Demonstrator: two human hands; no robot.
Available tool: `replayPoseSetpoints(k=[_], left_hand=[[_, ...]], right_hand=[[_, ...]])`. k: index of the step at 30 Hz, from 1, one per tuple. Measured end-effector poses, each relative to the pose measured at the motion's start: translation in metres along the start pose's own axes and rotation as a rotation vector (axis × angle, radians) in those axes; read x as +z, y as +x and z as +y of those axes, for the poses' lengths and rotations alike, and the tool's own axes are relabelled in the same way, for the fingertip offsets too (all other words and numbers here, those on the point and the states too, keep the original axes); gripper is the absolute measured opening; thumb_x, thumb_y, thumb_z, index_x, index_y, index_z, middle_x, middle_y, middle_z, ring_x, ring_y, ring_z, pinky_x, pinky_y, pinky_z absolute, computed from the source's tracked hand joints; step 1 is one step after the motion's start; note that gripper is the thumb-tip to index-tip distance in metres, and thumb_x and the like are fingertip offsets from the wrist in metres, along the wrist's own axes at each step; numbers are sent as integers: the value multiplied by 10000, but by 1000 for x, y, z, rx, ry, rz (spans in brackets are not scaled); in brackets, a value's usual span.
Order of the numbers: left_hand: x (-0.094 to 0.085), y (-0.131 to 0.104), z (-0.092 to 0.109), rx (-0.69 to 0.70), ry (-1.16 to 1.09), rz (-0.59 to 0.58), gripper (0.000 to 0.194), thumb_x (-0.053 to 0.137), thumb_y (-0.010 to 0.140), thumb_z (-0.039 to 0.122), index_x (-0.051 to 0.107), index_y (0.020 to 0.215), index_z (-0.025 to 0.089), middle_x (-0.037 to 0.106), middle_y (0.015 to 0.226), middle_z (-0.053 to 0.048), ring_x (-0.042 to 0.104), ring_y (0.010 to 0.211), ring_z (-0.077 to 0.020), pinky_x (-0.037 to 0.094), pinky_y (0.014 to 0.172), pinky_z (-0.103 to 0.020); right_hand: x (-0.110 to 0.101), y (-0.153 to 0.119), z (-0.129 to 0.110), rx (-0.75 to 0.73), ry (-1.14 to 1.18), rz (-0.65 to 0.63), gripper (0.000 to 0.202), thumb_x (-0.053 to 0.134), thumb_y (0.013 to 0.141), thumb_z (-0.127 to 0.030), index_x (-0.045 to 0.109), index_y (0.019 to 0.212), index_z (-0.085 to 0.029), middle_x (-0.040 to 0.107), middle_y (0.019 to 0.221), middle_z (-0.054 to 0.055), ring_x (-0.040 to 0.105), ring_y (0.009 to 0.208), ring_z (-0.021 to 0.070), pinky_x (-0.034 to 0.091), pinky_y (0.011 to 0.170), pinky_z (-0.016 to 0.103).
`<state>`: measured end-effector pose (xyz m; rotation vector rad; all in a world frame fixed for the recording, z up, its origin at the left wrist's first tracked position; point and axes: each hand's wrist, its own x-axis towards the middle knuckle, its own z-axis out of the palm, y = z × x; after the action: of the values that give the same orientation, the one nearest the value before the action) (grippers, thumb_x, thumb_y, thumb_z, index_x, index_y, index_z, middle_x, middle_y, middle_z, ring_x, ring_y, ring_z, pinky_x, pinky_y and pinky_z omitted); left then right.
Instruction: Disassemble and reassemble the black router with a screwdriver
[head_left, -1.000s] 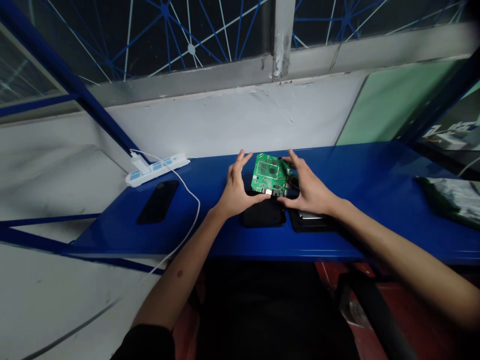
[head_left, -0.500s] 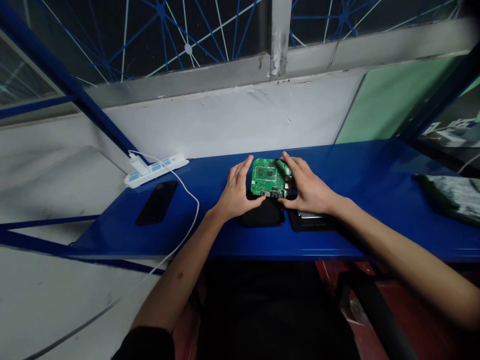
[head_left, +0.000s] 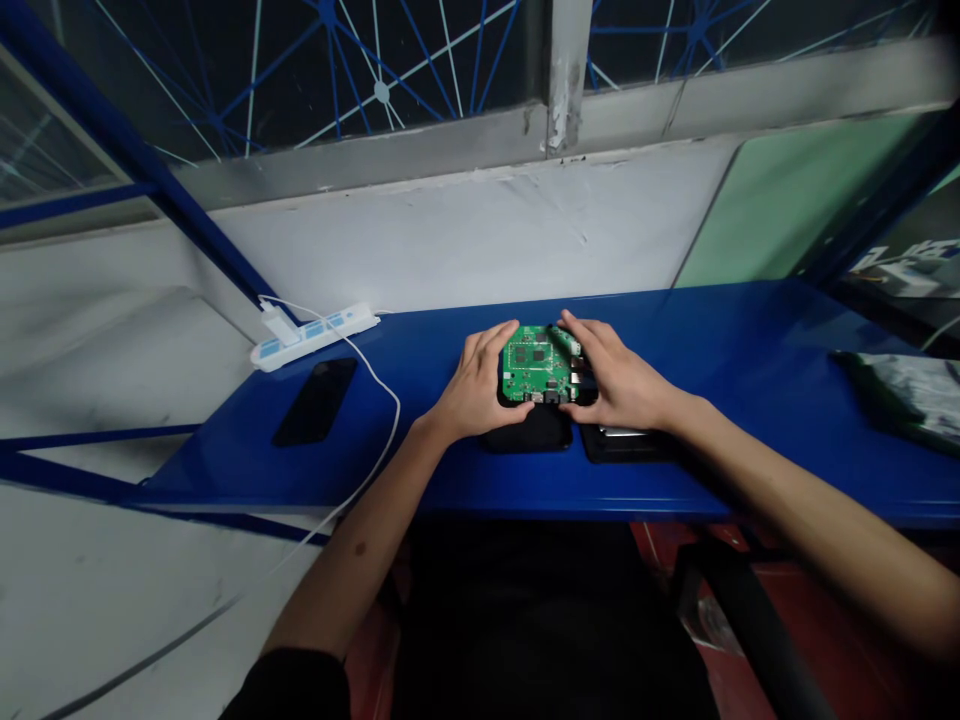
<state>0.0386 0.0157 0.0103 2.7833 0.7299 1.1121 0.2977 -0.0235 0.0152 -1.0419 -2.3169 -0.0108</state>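
A green circuit board (head_left: 532, 362) with dark chips and metal ports along its near and right edges sits between my two hands. My left hand (head_left: 480, 380) grips its left side, thumb at the near edge and fingertips at the far left corner. Gripping the right side is my right hand (head_left: 611, 375), its thumb low by the ports. Below the board is a black rounded case part (head_left: 529, 435), partly covered by it. Whether the two touch I cannot tell. A second dark, flat piece (head_left: 630, 447) with a silvery part lies under my right hand, partly hidden.
A black phone (head_left: 315, 402) lies on the blue table (head_left: 420, 490) at the left. Behind it is a white power strip (head_left: 315, 337) with a plugged-in charger and a white cable (head_left: 394, 400) running off the front. A silvery plastic bag (head_left: 907, 395) lies far right.
The board has come slightly down and nearer the black case part. My left fingertips have moved right, closing in on the board's far left corner.
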Motion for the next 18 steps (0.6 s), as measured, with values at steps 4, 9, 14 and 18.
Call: replayPoseSetpoints(k=[4,9,14,18], left_hand=[[0,0,1,0,-8,1,1074,789,729,309,117,1562,212,354,1517,-173,352,1377,-400,382,1123,-649],[-2,0,2,4,-13,-24,1049,774,763,327,106,1561,194,311,1555,-181,315,1414,-386,356,1158,-619],[-2,-1,1,-11,-27,-43,1118,808,742,399,81,1570,210,264,1589,-174,284,1435,-388,335,1173,-620],[0,-2,0,-10,-25,-45,1163,839,709,444,90,1573,232,290,1574,-171,304,1421,-399,355,1151,-639]], right_hand=[[-1,0,0,-1,-5,-1,1193,734,731,-479,-16,1605,-169,389,1465,237,417,1337,446,473,1031,639],[-2,-1,0,-9,2,29,1186,742,723,-495,4,1607,-210,405,1461,222,434,1324,455,480,1011,651],[1,-1,-1,-22,22,30,1177,738,724,-538,27,1606,-218,414,1463,223,446,1311,448,493,992,644],[3,-1,-3,-40,26,35,1182,733,724,-578,35,1606,-215,422,1458,225,451,1302,442,494,985,651]])
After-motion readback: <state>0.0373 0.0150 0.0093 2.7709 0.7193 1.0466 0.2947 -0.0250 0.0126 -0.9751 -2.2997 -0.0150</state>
